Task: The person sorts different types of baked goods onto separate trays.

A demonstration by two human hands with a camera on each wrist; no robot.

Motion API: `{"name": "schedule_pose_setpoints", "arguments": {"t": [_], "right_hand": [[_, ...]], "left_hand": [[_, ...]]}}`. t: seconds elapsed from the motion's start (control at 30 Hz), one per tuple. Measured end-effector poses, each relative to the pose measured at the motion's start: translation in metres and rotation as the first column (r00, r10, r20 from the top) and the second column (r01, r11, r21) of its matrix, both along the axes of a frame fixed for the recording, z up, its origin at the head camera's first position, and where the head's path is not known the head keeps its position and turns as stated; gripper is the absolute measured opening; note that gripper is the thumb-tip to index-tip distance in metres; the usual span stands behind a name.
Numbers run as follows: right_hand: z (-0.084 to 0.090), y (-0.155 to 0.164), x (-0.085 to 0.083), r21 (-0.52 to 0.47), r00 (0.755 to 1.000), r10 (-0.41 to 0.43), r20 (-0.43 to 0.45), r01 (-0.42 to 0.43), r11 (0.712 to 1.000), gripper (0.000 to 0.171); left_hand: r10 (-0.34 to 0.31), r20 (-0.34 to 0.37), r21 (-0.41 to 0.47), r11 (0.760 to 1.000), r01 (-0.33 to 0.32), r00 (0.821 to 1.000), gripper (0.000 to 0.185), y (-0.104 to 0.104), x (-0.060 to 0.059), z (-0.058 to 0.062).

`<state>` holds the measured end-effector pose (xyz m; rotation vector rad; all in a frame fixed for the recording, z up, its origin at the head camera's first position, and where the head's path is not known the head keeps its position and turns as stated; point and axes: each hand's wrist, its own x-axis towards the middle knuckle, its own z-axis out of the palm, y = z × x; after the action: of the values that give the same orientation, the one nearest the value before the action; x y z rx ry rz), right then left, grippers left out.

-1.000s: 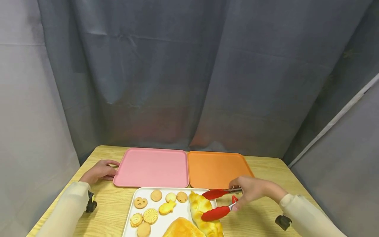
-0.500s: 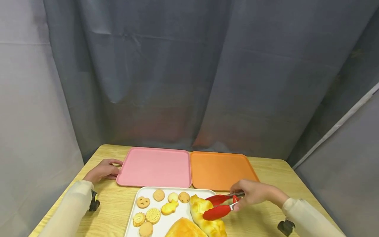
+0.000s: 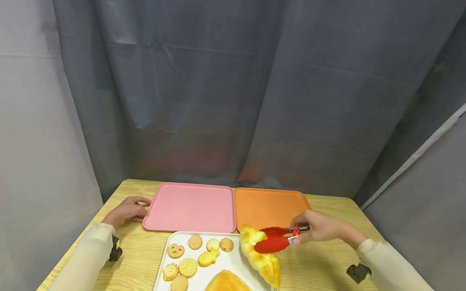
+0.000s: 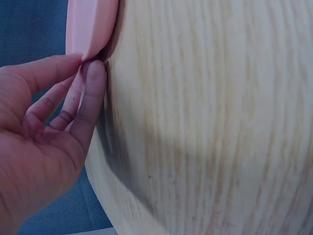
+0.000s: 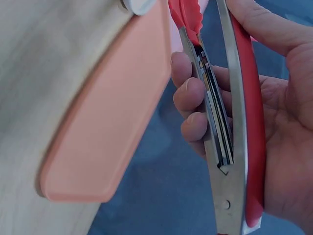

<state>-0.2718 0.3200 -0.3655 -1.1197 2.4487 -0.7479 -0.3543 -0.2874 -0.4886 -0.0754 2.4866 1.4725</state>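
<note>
My right hand [image 3: 320, 227] grips red-tipped metal tongs [image 3: 278, 238], squeezed around a long yellow bread roll [image 3: 263, 256]. The roll hangs tilted above the right edge of the white tray [image 3: 233, 262]. In the right wrist view my fingers [image 5: 193, 98] curl round the tongs [image 5: 230, 122], with the orange tray [image 5: 112, 122] beside them. My left hand [image 3: 127, 210] rests on the table, its fingertips touching the left rim of the pink tray [image 3: 191, 207]. In the left wrist view my fingertips [image 4: 93, 81] press that pink tray's rim [image 4: 90, 24].
The white tray holds several cookies [image 3: 196, 254] and a round bun [image 3: 225, 282] at the bottom edge. The orange tray [image 3: 267, 207] sits right of the pink one on a wooden table [image 3: 327, 266]. Grey curtains [image 3: 233, 89] enclose the back and sides.
The tongs have closed on the bread roll and lifted its upper end off the white tray, up and toward the orange tray. The left hand has stayed put.
</note>
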Motion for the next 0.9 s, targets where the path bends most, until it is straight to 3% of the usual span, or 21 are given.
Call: {"name": "schedule_pose_setpoints", "arguments": {"t": [0.23, 0.37, 0.57, 0.73, 0.9], "right_hand": [[0.019, 0.019, -0.010, -0.026, 0.992, -0.113, -0.062, 0.112, 0.993, 0.023], [0.028, 0.030, -0.018, 0.006, 0.971, -0.209, -0.118, 0.211, 0.978, 0.028], [0.039, 0.047, -0.033, 0.112, 0.916, -0.351, -0.195, 0.376, 0.920, 0.047], [0.043, 0.062, -0.046, 0.204, 0.870, -0.405, -0.281, 0.466, 0.861, 0.055], [0.046, 0.076, -0.057, 0.256, 0.861, -0.400, -0.315, 0.482, 0.838, 0.054]], "left_hand": [[0.022, 0.002, 0.023, 0.999, -0.022, 1.000, 0.055, 0.002, 0.002, 0.001], [0.029, 0.003, 0.014, 0.999, -0.030, 1.000, 0.056, 0.002, 0.001, 0.002], [0.010, -0.012, 0.026, 1.000, -0.010, 1.000, 0.055, 0.001, -0.001, 0.000], [0.023, -0.017, 0.005, 1.000, -0.023, 1.000, 0.054, 0.001, -0.002, -0.002], [0.027, -0.007, 0.001, 1.000, -0.027, 1.000, 0.054, 0.001, 0.000, -0.001]]}}
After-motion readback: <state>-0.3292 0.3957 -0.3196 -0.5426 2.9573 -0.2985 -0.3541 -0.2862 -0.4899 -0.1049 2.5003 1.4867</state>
